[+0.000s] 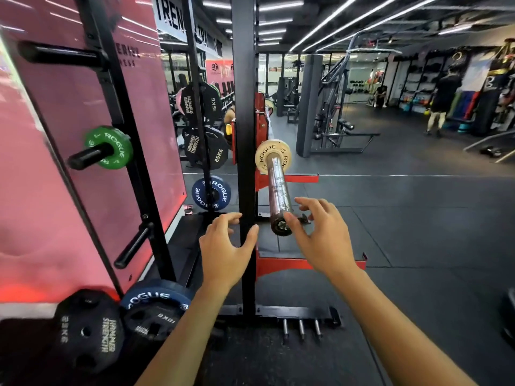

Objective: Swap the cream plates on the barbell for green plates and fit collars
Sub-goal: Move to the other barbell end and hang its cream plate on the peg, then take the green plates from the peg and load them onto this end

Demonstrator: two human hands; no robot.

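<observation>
Both hands are out in front, fingers spread and loosely curved, gripping nothing. The right hand (pixel 320 235) hovers at the near end of the bar sleeve (pixel 278 196), its thumb just beside the sleeve's end cap; whether it touches the metal is hard to tell. The left hand (pixel 225 246) sits level with it, on the other side of the black rack post (pixel 245 135), also empty.

The cream plate (pixel 273 160) is beyond the right hand, far up the sleeve, pushed against the bar's shoulder. No collar shows outside it. The green plate (pixel 108 147) hangs on a storage peg up and to the left of the left hand, well apart from the bar.

The cream plate looks like a small change plate: rigid, probably light enough for one hand, with a smooth rim that may be slippery. A sound hold would be fingers over the rim on opposite sides, then a straight pull along the sleeve toward the body so it does not cock and bind. The green plate should handle the same way, taken by its rim off the peg.
</observation>
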